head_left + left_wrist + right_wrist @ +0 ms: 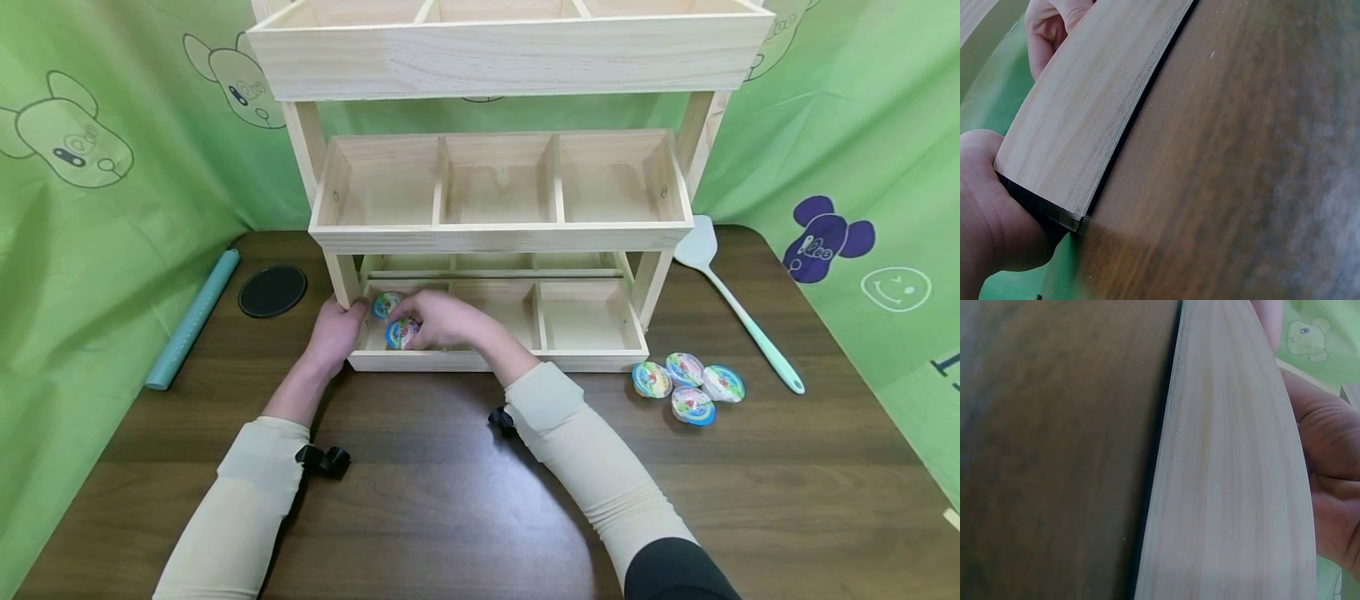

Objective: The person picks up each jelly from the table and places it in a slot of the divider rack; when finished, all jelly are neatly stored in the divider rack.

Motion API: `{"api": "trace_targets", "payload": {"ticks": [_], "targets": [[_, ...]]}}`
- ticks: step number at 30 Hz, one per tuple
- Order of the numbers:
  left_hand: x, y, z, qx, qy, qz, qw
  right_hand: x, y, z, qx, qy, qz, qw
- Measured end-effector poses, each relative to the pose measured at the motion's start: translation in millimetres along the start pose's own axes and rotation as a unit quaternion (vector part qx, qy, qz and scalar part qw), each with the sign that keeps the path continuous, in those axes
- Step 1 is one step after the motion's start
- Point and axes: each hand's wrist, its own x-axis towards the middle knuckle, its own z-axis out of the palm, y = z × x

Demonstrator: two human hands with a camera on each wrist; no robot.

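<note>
A three-tier wooden rack stands on the table, each tier split into compartments. My left hand grips the left end of its bottom tray; the left wrist view shows the palm against that end, the fingers hidden behind. My right hand reaches over the bottom tray's front into the left compartment. Its thumb and fingers pinch a small foil-lidded jelly cup. A second jelly cup sits just behind, in the same compartment. In the right wrist view, the tray's front board hides the fingertips.
Several more jelly cups cluster on the table off the rack's right front corner. A pale spatula leans or lies right of the rack. To the left are a black disc and a blue cylinder. Green cloth surrounds the table.
</note>
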Motion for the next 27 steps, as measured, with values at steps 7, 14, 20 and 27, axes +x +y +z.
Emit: {"api": "trace_targets", "payload": {"ticks": [7, 14, 20, 27], "targets": [[-0.8, -0.1, 0.0, -0.002, -0.004, 0.0, 1.0, 0, -1, 1, -0.017, 0.0, 0.015, 1.0], [-0.6, -0.2, 0.5, 0.001, -0.003, 0.002, 1.0, -4, -3, -2, 0.029, -0.007, 0.027, 0.999], [-0.6, 0.1, 0.8, -0.001, 0.001, 0.001, 1.0, -6, 0, -5, 0.062, -0.009, 0.017, 0.998], [-1.4, 0.4, 0.6, 0.001, 0.002, 0.004, 1.0, -13, 4, -12, 0.112, 0.002, 0.007, 0.994]]}}
